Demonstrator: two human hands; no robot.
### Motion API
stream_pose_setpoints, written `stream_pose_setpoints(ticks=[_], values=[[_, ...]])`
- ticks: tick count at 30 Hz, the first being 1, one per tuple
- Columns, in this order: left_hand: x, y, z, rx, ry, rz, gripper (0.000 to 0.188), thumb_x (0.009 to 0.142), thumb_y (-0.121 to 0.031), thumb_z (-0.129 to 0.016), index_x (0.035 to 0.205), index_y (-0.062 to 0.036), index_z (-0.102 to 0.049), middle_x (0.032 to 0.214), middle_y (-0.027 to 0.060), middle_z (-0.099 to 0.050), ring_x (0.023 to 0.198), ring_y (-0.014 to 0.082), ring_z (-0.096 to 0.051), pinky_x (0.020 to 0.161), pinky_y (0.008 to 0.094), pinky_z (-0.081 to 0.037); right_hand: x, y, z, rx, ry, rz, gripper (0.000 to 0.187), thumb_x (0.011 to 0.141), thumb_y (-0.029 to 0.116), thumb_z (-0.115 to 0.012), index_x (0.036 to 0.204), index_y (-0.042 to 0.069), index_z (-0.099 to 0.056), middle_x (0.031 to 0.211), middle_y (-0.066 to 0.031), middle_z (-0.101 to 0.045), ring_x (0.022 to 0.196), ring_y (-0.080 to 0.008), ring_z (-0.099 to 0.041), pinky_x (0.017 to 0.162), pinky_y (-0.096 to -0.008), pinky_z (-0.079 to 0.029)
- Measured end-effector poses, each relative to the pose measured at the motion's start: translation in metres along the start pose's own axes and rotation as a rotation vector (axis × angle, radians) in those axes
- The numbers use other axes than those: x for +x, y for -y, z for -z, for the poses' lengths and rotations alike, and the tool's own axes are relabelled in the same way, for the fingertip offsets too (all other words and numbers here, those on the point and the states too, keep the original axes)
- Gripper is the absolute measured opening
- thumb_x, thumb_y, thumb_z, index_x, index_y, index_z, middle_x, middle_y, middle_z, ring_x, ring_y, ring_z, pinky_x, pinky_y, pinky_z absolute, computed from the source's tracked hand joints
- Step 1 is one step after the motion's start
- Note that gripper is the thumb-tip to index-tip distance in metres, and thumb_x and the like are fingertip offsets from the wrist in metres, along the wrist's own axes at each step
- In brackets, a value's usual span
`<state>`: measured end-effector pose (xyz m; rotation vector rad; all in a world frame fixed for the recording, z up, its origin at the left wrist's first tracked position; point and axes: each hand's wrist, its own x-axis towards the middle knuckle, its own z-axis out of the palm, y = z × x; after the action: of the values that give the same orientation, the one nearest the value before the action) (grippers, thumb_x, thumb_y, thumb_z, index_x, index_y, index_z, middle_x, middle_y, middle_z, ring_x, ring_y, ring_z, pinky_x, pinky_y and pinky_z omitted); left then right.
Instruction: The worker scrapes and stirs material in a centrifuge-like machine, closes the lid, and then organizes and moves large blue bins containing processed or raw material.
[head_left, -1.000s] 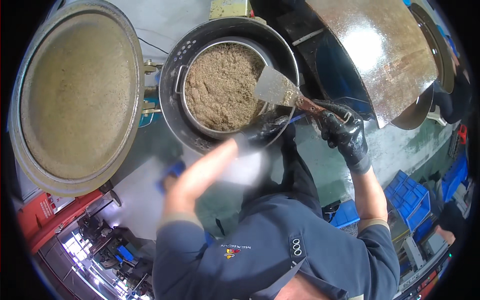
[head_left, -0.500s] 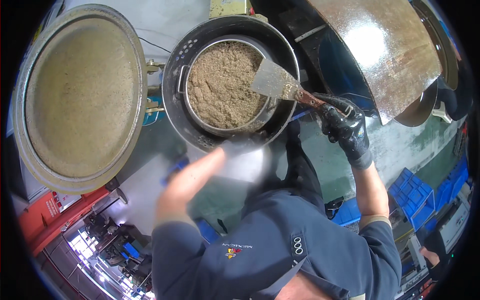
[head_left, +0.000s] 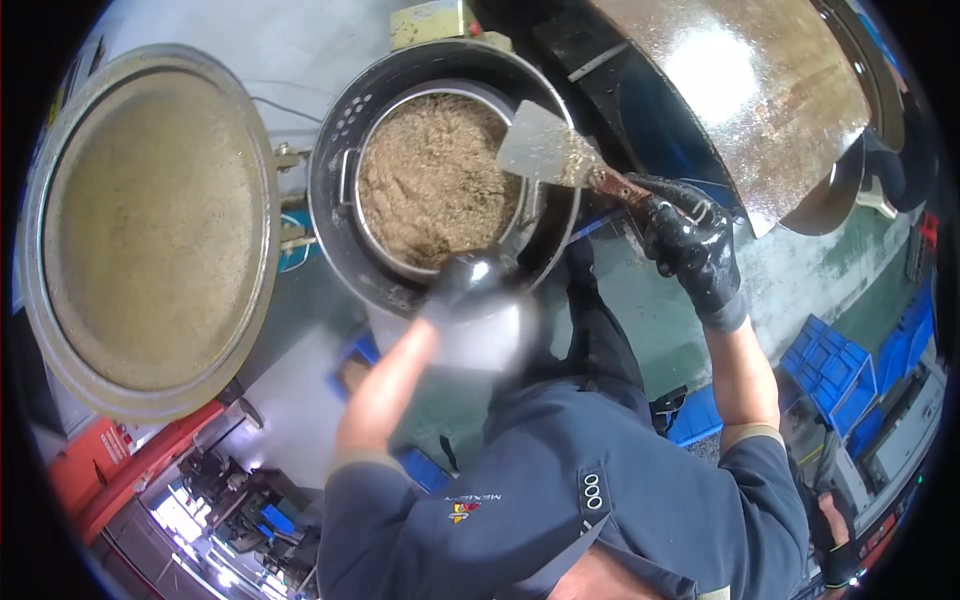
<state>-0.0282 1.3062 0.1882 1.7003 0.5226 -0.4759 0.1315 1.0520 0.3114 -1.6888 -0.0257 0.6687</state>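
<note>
My right hand (head_left: 697,245), in a wet black glove, is closed round the reddish-brown handle of a wide flat-bladed scraper (head_left: 545,145). Its metal blade hangs over the right rim of a pot (head_left: 347,178) filled with crumbly brown granular material (head_left: 430,165). This pot sits inside a larger dark drum (head_left: 325,235) with holes in its wall. My left hand (head_left: 468,282), also black-gloved and smeared by motion, is at the pot's near edge. It appears to grip a pale blurred container (head_left: 480,335), whose exact kind I cannot make out.
A large round lid (head_left: 150,230) stands open on hinges left of the drum. At the right rises a big curved, stained metal sheet (head_left: 770,90). Blue crates (head_left: 825,370) stand at the lower right, near another person's arm (head_left: 835,525). A red machine part (head_left: 100,470) lies lower left.
My left hand has risen slightly, now overlapping the pot's near rim. The scraper stays over the right rim in my right hand. The whole view has shifted a little.
</note>
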Motion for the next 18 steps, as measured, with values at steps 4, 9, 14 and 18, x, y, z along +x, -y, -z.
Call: stream_pose_setpoints(ticks=[4, 9, 14, 18], values=[[0.05, -0.003, 0.024, -0.256, -0.246, -0.145, 0.034, 0.09, -0.027, -0.054, 0.112, -0.0017, -0.06, 0.111, 0.0122, -0.063, 0.103, 0.0207, -0.059, 0.088, 0.0309, -0.046, -0.002, -0.004, 0.005, 0.046, -0.042, 0.002, 0.032, 0.09, 0.023, -0.052, 0.109, 0.0, -0.061, 0.057, -0.0002, -0.053, 0.043, -0.003, -0.042, 0.041, -0.017, -0.032], [0.078, -0.06, 0.024, 1.338, 0.117, -0.9, 0.053, 0.082, -0.039, -0.057, 0.116, 0.002, -0.055, 0.121, 0.0204, -0.053, 0.114, 0.0335, -0.05, 0.101, 0.0406, -0.036, -0.005, -0.011, 0.013, 0.03, -0.065, -0.037, 0.032, 0.09, 0.022, -0.052, 0.109, -0.001, -0.061, 0.058, -0.0007, -0.054, 0.043, -0.0035, -0.042, 0.04, -0.0175, -0.032], [0.104, -0.087, 0.027, 1.455, 0.551, -1.01, 0.045, 0.08, -0.036, -0.055, 0.112, -0.0038, -0.057, 0.119, 0.0158, -0.054, 0.116, 0.0311, -0.047, 0.104, 0.0424, -0.033, -0.011, -0.027, 0.021, 0.044, -0.082, -0.078, 0.034, 0.088, 0.026, -0.055, 0.108, 0.0, -0.061, 0.059, -0.0014, -0.054, 0.044, -0.0046, -0.043, 0.04, -0.0185, -0.032], [0.152, -0.061, 0.01, 1.32, 0.753, -1.269, 0.045, 0.079, -0.036, -0.056, 0.11, -0.0033, -0.058, 0.116, 0.0176, -0.056, 0.112, 0.0324, -0.051, 0.099, 0.0434, -0.036, -0.016, -0.042, 0.026, 0.077, -0.145, -0.18, 0.034, 0.087, 0.026, -0.056, 0.109, 0.001, -0.061, 0.058, -0.0016, -0.052, 0.045, -0.0049, -0.043, 0.041, -0.0184, -0.032]])
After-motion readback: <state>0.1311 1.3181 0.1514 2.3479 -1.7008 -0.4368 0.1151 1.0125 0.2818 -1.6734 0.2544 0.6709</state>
